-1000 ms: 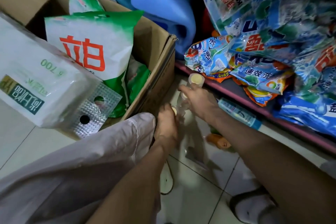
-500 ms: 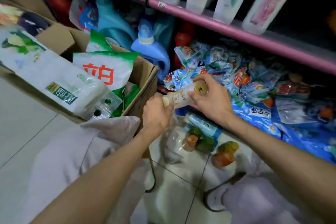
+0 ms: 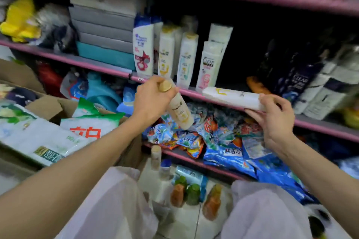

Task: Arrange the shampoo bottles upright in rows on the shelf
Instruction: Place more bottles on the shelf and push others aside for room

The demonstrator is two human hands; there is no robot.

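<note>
My left hand grips a cream Pantene bottle by its gold cap, the bottle tilted with its base pointing down and right, in front of the pink shelf edge. My right hand holds the end of a long white bottle that lies flat on that shelf. Behind them several white shampoo bottles stand upright in a row on the shelf. More small bottles stand on the floor between my knees.
Grey and teal boxes are stacked left of the row. Dark and white bottles crowd the shelf's right side. Blue detergent bags fill the lower shelf. An open cardboard box with green-white bags sits at left.
The view has swung up from the floor to the shelf. My left hand lifted the cream bottle from the floor; my right hand let go of it and took the lying white bottle.
</note>
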